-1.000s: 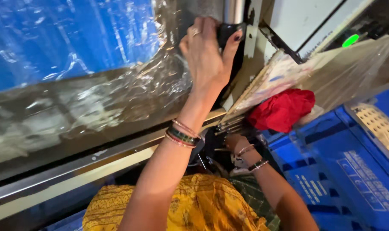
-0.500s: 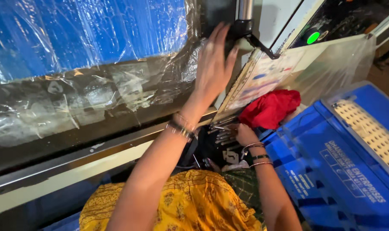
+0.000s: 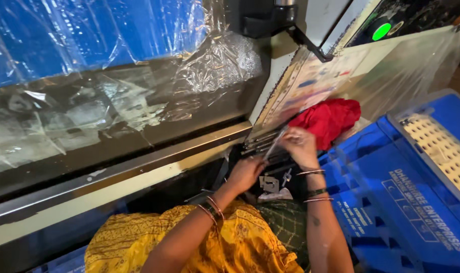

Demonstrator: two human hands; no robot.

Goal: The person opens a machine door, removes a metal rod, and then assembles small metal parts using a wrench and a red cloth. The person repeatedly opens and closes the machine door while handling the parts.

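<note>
Head view. Both hands meet at centre frame, low against the machine's front edge. The left hand and right hand share a slim, pale metallic strip-like piece that slants upward to the right between them. The left fingers are curled around its lower end; the right fingertips are pinched together on its upper end. Its exact kind is blurred and cannot be told.

Judgement on handling: a piece this thin likely wants support at both ends and a steady line, kept off the metal bars just behind it.

The piece looks narrow, light-coloured and faintly shiny.

Surroundings: a red cloth lies just right of the right hand, a blue plastic crate fills the lower right, crinkled clear plastic film covers the upper left, a green indicator light glows at upper right, and a yellow patterned garment occupies the bottom centre.
</note>
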